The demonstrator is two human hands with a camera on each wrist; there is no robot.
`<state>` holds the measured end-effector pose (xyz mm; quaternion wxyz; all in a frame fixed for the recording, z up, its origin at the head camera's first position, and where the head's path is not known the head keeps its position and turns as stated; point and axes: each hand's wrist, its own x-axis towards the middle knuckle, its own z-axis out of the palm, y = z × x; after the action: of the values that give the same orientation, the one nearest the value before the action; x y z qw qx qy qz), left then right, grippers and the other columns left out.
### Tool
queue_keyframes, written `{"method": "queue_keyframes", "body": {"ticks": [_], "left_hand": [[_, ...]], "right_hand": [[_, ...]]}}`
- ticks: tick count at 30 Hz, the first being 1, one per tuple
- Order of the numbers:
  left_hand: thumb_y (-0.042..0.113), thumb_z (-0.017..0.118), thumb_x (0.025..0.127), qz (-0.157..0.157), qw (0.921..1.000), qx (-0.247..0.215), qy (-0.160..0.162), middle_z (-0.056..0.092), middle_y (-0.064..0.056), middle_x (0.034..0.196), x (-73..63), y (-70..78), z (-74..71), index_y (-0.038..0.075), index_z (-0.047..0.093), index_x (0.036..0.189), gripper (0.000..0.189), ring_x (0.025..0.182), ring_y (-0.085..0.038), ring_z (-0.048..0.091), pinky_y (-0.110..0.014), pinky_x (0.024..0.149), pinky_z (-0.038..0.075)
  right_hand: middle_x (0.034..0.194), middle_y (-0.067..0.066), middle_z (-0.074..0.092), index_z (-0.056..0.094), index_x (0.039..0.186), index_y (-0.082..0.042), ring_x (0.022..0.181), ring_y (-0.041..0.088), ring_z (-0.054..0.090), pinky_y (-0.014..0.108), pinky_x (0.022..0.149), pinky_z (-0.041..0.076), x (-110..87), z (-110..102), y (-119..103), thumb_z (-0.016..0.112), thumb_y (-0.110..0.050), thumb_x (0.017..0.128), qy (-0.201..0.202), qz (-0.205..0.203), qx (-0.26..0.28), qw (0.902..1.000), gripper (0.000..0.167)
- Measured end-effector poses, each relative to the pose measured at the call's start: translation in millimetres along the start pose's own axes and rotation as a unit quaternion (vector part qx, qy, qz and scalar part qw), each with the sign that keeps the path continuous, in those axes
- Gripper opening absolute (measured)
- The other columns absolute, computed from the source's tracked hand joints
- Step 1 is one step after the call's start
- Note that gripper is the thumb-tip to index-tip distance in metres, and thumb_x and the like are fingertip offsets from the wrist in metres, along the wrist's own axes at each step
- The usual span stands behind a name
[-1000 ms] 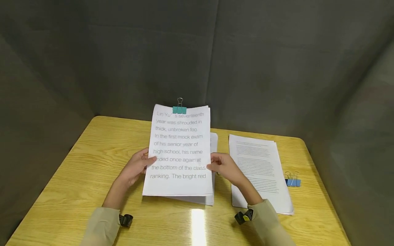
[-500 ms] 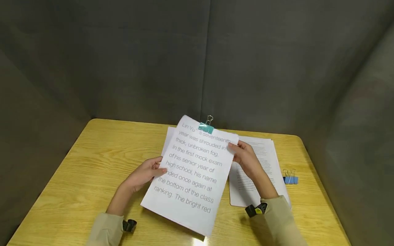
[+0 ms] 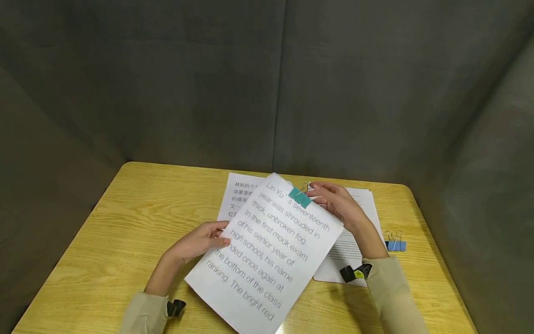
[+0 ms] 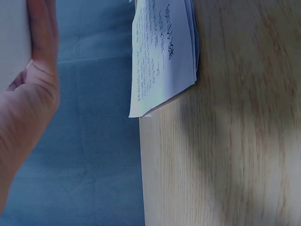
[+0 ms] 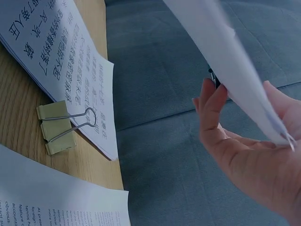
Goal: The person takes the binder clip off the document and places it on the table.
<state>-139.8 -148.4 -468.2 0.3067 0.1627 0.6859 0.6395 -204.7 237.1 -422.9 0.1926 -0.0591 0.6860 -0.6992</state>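
Observation:
A stack of white paper [image 3: 258, 260] printed in large English text is held up tilted over the table. A teal binder clip [image 3: 300, 197] grips its top edge. My left hand [image 3: 204, 239] pinches the left edge, thumb in front and fingers behind. My right hand [image 3: 340, 204] is at the top right, its fingertips on the clip's wire handles. In the right wrist view, the bent fingers [image 5: 211, 106] reach a dark bit of the clip behind the sheets. Partly covered by the held papers lies a second stack [image 3: 242, 195] with Chinese characters.
Another stack [image 3: 348, 255] of small print lies on the right of the wooden table [image 3: 100, 232]. A blue binder clip [image 3: 396, 245] sits beside it. Between the lying stacks, the right wrist view shows a yellowish binder clip [image 5: 59, 127]. Grey cloth [image 3: 200, 93] hangs around the table.
The clipped papers have turned clockwise and come nearer. My right hand has slid from their right edge up to the teal clip, while my left hand keeps its hold.

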Motion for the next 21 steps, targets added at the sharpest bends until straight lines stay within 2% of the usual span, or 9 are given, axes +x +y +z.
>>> {"method": "queue_keyframes", "body": {"ticks": [5, 12, 21], "left_hand": [[0.002, 0.056, 0.104, -0.003, 1.0, 0.002, 0.0, 0.073, -0.02, 0.108, -0.9, -0.8, 0.7, -0.005, 0.05, 0.147, 0.044, 0.088, -0.03, 0.075, -0.036, 0.074, 0.062], [0.004, 0.057, 0.104, -0.002, 1.0, -0.002, 0.007, 0.072, -0.02, 0.109, -3.3, -3.1, -1.2, -0.007, 0.05, 0.146, 0.044, 0.089, -0.029, 0.075, -0.036, 0.076, 0.062], [0.005, 0.057, 0.104, -0.01, 0.9998, -0.011, 0.012, 0.073, -0.019, 0.108, -4.9, -4.6, -1.4, -0.006, 0.051, 0.144, 0.043, 0.089, -0.028, 0.075, -0.037, 0.075, 0.062]], "right_hand": [[0.101, 0.0, 0.071, 0.044, 0.141, 0.019, 0.087, 0.009, 0.069, 0.02, 0.074, 0.057, 5.7, 1.9, 1.1, 0.052, -0.017, 0.109, -0.02, -0.019, 0.007, 0.9996, 0.048], [0.096, 0.002, 0.073, 0.054, 0.127, 0.019, 0.083, 0.01, 0.07, 0.021, 0.078, 0.058, 11.4, 6.7, 0.5, 0.058, -0.012, 0.105, 0.013, -0.034, 0.026, 0.999, 0.039], [0.095, 0.002, 0.071, 0.057, 0.126, 0.018, 0.083, 0.011, 0.067, 0.02, 0.079, 0.055, 11.3, 14.5, -5.0, 0.062, -0.019, 0.104, 0.057, -0.058, -0.059, 0.9949, 0.044]]}}
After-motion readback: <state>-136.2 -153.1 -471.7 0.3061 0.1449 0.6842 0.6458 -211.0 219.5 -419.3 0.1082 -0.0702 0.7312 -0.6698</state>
